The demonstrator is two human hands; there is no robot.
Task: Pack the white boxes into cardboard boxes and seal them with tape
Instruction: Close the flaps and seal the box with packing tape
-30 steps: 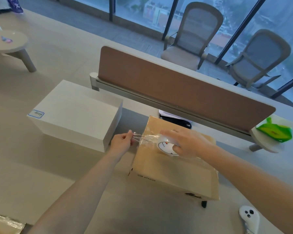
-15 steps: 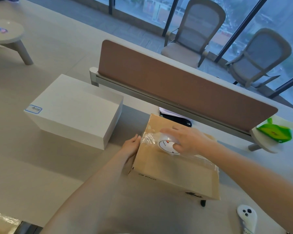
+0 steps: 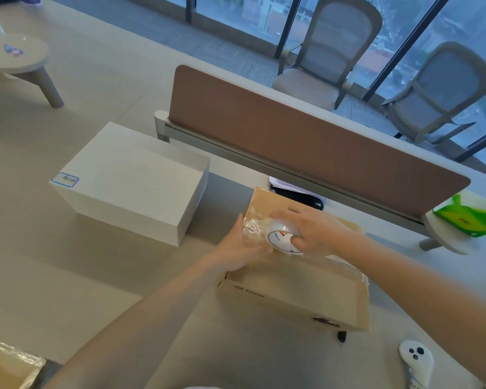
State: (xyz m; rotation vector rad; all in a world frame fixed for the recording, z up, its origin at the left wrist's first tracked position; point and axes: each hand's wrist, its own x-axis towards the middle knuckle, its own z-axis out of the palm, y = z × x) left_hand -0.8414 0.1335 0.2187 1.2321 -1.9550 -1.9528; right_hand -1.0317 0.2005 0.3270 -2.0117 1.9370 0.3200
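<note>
the carton [image 3: 292, 290] sat on the tabletop [image 3: 68, 276], long axis running left to right. the left hand [image 3: 242, 248], fingers flat, pressed tape [image 3: 253, 228] at its left end; the right hand [image 3: 314, 234] gripped the roll [image 3: 281, 241] just beside, so the pull probably ran rightward. white box [image 3: 129, 183] stood apart, left.

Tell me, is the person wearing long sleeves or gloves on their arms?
No. The left arm and the right arm are both bare as far as the picture shows, with no sleeves. I can't see any gloves, watch, bracelet or rings either.
</note>
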